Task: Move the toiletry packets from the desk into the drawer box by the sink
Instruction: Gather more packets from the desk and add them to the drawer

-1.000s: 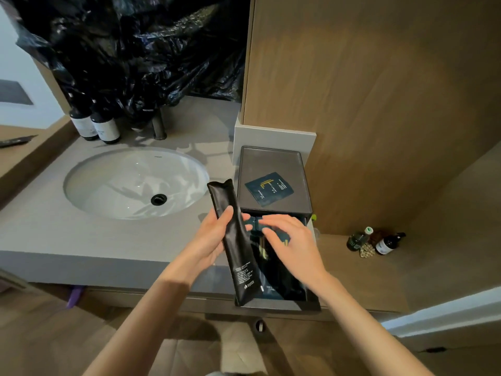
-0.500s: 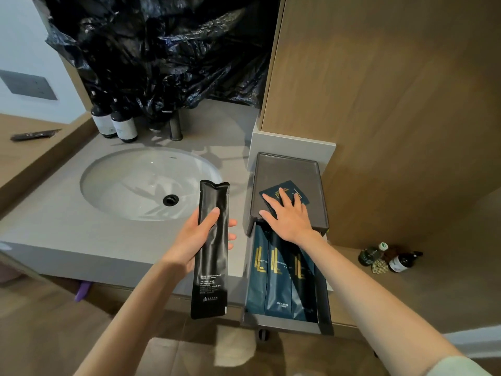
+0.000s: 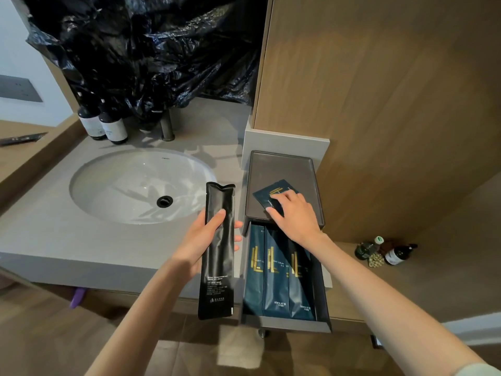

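My left hand (image 3: 202, 241) grips a long black packet (image 3: 218, 251) upright over the counter edge, just left of the drawer box. The grey drawer box (image 3: 282, 169) stands right of the sink, and its drawer (image 3: 324, 302) is pulled out towards me. Inside the drawer lie three dark blue dental kit packets (image 3: 273, 278) side by side. A small dark blue square packet (image 3: 272, 194) lies on the box's top. My right hand (image 3: 294, 213) rests on that small packet, fingers curling at its near edge.
A white oval sink (image 3: 130, 185) is set in the grey counter (image 3: 40, 234), with a tap (image 3: 166, 128) and two dark bottles (image 3: 104, 126) behind. Black plastic sheeting (image 3: 151, 50) hangs above. Small bottles (image 3: 385, 251) stand on a low shelf at right. A wooden panel (image 3: 379, 90) rises beside the box.
My right hand left the drawer's packets and reached up onto the small packet on the box top. The left hand swung the black packet away to the left.
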`<move>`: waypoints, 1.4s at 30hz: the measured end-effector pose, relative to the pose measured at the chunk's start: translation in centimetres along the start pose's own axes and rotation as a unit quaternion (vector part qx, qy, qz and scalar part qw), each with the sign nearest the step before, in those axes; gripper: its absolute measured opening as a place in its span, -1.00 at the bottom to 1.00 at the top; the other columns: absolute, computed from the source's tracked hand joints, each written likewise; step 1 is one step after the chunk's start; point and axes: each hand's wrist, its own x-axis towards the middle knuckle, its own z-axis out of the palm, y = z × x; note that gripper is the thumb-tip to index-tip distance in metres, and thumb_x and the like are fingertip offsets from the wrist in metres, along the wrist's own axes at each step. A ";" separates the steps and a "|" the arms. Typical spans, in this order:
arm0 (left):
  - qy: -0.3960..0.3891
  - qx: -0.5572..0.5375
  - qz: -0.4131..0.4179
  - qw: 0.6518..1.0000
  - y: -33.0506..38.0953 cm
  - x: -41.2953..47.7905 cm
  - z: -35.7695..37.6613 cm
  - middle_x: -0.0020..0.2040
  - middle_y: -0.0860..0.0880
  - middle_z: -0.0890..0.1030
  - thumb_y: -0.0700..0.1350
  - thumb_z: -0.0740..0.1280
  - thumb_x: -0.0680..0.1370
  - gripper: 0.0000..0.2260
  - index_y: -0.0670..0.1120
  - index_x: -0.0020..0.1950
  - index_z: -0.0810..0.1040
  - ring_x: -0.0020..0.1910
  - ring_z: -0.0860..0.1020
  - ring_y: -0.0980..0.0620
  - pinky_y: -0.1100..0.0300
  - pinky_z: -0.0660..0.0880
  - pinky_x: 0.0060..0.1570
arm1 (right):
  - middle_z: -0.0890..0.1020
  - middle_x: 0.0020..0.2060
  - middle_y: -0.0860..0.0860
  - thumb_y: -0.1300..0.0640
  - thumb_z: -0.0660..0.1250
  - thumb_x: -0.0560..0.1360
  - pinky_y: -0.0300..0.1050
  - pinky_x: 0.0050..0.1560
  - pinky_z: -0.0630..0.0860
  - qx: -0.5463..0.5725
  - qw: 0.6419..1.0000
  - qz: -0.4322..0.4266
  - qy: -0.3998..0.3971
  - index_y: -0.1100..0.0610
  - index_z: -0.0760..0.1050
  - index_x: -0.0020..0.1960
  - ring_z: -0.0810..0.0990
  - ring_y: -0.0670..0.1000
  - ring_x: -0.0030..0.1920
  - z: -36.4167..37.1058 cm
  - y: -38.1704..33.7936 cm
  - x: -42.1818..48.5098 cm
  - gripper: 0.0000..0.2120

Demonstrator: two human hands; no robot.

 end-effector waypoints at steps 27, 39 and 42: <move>0.000 0.032 -0.043 0.999 0.4 -0.5 0.3 -0.17 -0.14 0.69 -0.12 0.32 0.56 -0.77 -0.23 0.15 0.55 -0.28 0.63 -0.07 -0.01 0.58 -0.13 | 0.72 -0.22 0.07 0.37 0.39 0.35 -0.07 -0.36 0.62 0.002 0.978 -0.058 0.201 0.19 0.66 0.00 0.70 0.12 -0.28 -1.4 1.7 -2.1 -0.75; 0.006 -0.027 -0.050 0.998 -1.0 -0.1 3.7 -0.20 -0.10 0.66 -0.06 0.46 0.45 -0.71 -0.15 0.10 0.60 -0.29 0.63 -0.02 0.13 0.59 -0.24 | 0.69 0.05 0.09 0.28 0.43 0.48 -0.13 0.16 0.58 0.028 0.874 -0.288 0.391 0.25 0.65 0.09 0.65 0.01 0.12 -3.5 0.6 -9.8 -0.81; 0.029 -0.007 -0.035 0.999 -1.4 -0.4 4.3 -0.29 -0.10 0.66 -0.11 0.50 0.41 -0.78 -0.12 0.00 0.60 -0.35 0.61 -0.01 0.14 0.58 -0.27 | 0.69 0.06 0.06 0.25 0.45 0.47 -0.15 0.18 0.56 0.025 0.877 -0.309 0.368 0.21 0.66 0.08 0.65 -0.02 0.13 -3.3 0.2 -11.3 -0.81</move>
